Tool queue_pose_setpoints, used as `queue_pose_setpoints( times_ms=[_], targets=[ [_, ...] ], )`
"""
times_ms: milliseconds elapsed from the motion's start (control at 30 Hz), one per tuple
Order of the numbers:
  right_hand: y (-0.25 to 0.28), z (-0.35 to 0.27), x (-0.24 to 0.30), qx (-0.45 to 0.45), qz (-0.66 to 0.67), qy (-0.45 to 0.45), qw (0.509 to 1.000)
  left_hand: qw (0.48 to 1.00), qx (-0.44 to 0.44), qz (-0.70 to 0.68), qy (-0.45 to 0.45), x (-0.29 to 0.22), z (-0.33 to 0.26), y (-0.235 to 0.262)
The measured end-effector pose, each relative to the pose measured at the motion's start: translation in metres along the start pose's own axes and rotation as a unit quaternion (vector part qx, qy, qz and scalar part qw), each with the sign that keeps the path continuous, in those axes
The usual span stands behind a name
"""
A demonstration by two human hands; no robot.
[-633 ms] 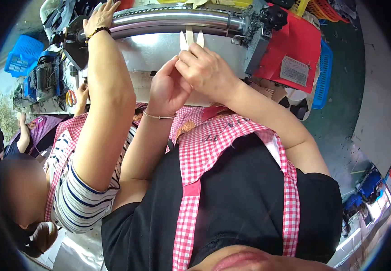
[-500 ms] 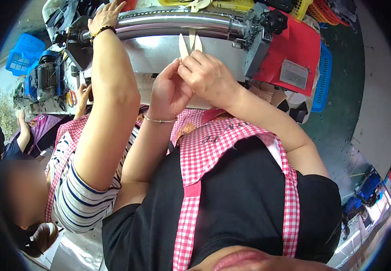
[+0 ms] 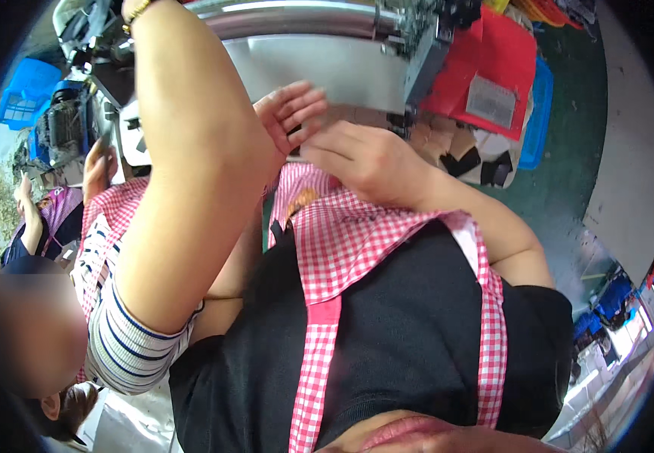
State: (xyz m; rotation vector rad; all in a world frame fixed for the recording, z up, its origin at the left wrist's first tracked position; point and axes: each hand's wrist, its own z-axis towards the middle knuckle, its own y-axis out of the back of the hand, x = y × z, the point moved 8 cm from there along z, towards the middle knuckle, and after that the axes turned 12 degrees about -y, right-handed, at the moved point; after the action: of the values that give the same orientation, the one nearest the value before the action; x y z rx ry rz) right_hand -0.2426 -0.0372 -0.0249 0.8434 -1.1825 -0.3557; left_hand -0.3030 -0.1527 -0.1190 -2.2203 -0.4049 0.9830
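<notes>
My left hand (image 3: pixel 290 115) is raised in front of the metal plate (image 3: pixel 327 72) of a roller machine (image 3: pixel 296 23), its fingers loosely curled and apart, with nothing visible in them. Close by, my right hand (image 3: pixel 372 160) is held above the apron, its fingers pointing left toward the left hand. Motion smears its fingertips, so whether they pinch anything is hidden. Pale flat pieces (image 3: pixel 429 140) and black pieces (image 3: pixel 461 161) lie right of my right hand, below the machine's end.
A co-worker's bare arm (image 3: pixel 191 113) stretches across my left side to the machine and covers part of my left forearm. A red panel (image 3: pixel 489 53) and a blue basket (image 3: pixel 540 124) are at the right. Another blue basket (image 3: pixel 29 87) stands at the far left.
Both my hands have drawn back from the rollers toward me and come slightly apart. The pale pointed strips at my fingers no longer show. The co-worker's arm has shifted further across the machine.
</notes>
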Motion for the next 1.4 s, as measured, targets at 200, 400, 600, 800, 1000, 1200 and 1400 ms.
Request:
queue_pose_setpoints(
  times_ms=[200,400,600,800,1000,1200,1400],
  targets=[
    [-0.083,-0.116,-0.127,0.150,0.028,-0.297,0.943,0.780,0.022,0.624,-0.046,0.078,-0.005,0.082],
    [-0.157,-0.128,-0.190,0.076,-0.006,-0.310,0.948,0.576,0.034,0.783,-0.233,0.133,0.027,0.130],
    [-0.133,-0.105,-0.143,0.042,-0.236,-0.172,0.956,0.572,0.058,0.794,-0.197,0.128,0.018,0.117],
    [-0.072,-0.080,-0.090,0.052,0.194,-0.190,0.961,0.904,0.027,0.411,0.114,0.135,-0.014,0.136],
    [-0.008,-0.039,-0.057,0.018,0.238,-0.208,0.949,0.970,0.100,0.220,0.033,0.080,-0.058,-0.002],
    [0.012,-0.007,-0.070,-0.035,0.368,-0.310,0.876,0.986,0.072,0.147,-0.038,0.049,-0.042,-0.021],
    [0.027,0.015,-0.077,-0.062,0.313,-0.330,0.888,0.994,0.000,0.074,-0.076,0.024,-0.028,-0.023]
  ],
)
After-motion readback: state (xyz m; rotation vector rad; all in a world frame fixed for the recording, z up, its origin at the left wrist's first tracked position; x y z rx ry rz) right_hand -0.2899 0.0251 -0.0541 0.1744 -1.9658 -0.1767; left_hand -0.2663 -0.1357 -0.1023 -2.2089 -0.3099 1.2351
